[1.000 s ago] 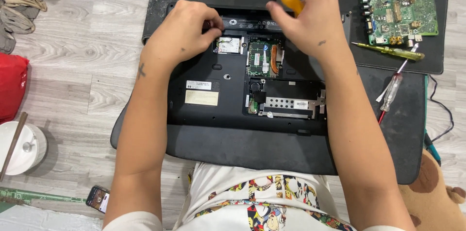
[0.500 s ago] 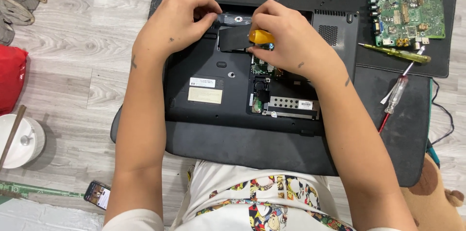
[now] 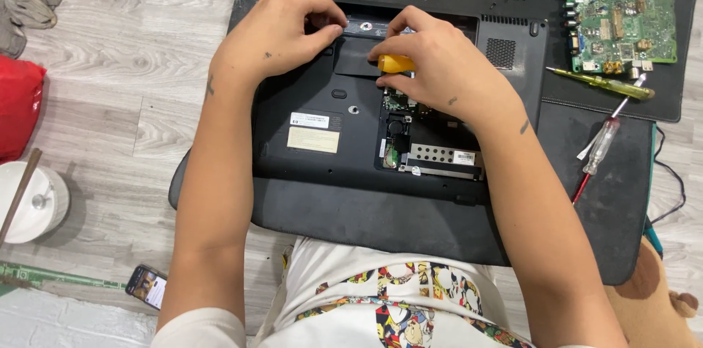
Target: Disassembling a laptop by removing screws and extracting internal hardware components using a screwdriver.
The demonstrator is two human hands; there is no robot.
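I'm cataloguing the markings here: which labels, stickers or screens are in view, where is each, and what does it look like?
White rectangular label with dark print: laptop underside, left of the open bay.
Cream blank-looking sticker: directly below it, larger rectangle.
Small white label: on the silver metal bracket in the bay.
Phone screen: lit, on the floor, lower left.

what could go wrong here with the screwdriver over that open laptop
The right hand holds a yellow screwdriver just above the laptop's open bay, so a slip might gouge the bare circuitry. The left hand pinches at the top edge, so a finger could get jabbed. Two more screwdrivers lying loose on the mat could get knocked away.
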